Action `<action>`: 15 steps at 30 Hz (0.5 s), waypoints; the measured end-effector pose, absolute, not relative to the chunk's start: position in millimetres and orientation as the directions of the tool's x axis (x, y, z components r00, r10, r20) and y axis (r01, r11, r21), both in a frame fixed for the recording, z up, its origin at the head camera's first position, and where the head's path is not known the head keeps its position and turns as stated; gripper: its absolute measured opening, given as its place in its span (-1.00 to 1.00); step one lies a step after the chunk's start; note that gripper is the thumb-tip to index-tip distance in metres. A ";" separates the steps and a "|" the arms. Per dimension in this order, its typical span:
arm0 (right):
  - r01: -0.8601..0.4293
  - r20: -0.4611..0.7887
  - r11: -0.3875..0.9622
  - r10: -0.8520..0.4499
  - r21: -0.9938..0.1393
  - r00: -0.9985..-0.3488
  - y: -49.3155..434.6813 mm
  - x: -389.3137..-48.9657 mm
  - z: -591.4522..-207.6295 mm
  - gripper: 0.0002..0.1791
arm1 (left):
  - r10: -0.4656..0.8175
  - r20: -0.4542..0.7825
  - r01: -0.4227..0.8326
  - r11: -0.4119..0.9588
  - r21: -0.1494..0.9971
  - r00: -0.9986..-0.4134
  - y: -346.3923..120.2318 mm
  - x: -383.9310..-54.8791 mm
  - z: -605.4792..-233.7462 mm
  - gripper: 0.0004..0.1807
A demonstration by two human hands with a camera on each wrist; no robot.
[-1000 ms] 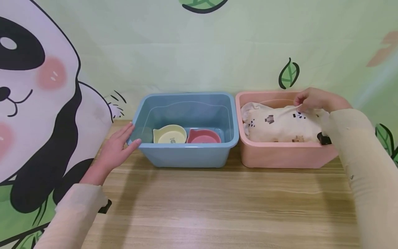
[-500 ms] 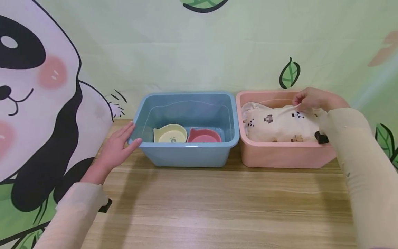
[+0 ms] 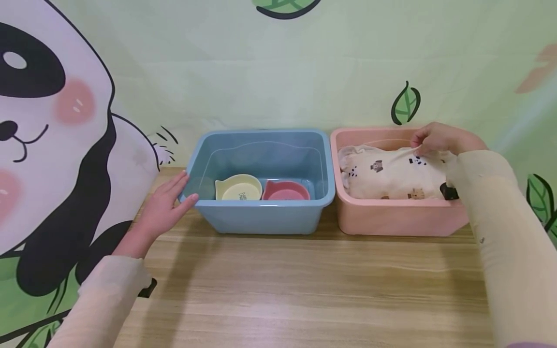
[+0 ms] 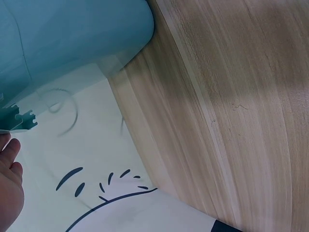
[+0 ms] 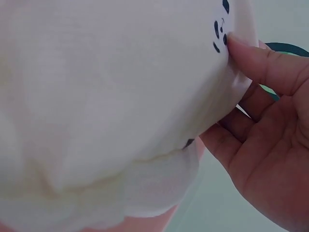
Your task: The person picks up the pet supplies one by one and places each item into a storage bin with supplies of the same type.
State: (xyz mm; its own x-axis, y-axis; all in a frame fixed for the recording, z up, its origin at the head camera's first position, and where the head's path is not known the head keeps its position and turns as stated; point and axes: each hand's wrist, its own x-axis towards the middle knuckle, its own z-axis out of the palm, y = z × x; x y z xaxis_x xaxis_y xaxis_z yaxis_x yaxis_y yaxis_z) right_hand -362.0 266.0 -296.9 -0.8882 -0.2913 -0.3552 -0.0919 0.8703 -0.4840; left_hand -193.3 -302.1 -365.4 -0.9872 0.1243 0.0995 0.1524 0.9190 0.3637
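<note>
A blue plastic tub (image 3: pixel 261 220) stands on the wooden table, and my left hand (image 3: pixel 163 210) rests at its left front corner. Those fingers lie fairly straight along the rim, thumb apart over the front edge. Inside the tub are a yellow cat-shaped dish (image 3: pixel 239 186) and a pink one (image 3: pixel 286 189). To the right, a pink tub (image 3: pixel 398 217) holds a cream pillow (image 3: pixel 391 169) with animal prints and a frilled edge. My right hand (image 3: pixel 439 137) pinches the pillow's upper edge; in the right wrist view the thumb (image 5: pixel 260 60) presses its printed face, other fingers behind.
Wooden tabletop (image 3: pixel 304 290) extends in front of both tubs. Close behind them hangs a pale green backdrop (image 3: pixel 283 72), printed with leaves and a large panda (image 3: pixel 56 121) on the left. The two tubs stand side by side, rims nearly meeting.
My right forearm has shifted slightly left while the hand keeps its pinch on the pillow. The left hand and both tubs stay in place.
</note>
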 end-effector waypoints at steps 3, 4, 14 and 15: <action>-0.084 -0.366 0.869 -0.291 -0.488 -0.884 266.5 -362.2 -297.3 -0.96 | 0.125 0.101 0.154 0.920 0.362 -0.987 -301.8 -192.7 -365.5 -0.25; -0.081 -0.371 0.869 -0.291 -0.489 -0.882 266.6 -362.3 -297.5 -0.96 | 0.125 0.100 0.153 0.919 0.362 -0.987 -301.7 -192.6 -365.7 -0.24; -0.090 -0.387 0.880 -0.294 -0.467 -0.874 268.9 -364.4 -301.9 -0.96 | 0.122 0.101 0.151 0.918 0.367 -0.987 -301.8 -192.1 -365.9 -0.25; -0.101 -0.389 0.883 -0.301 -0.458 -0.870 269.3 -364.2 -302.0 -0.96 | 0.121 0.099 0.149 0.918 0.366 -0.988 -301.8 -192.0 -365.7 -0.25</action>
State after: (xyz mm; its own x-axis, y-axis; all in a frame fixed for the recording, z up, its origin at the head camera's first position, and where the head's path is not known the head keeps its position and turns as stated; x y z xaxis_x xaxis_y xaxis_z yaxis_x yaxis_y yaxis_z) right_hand -364.2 269.3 -302.0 -0.8704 -0.3014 -0.3893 -0.1011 0.8832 -0.4579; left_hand -192.0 -301.8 -365.7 -0.9877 0.1210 0.0994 0.1494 0.9184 0.3664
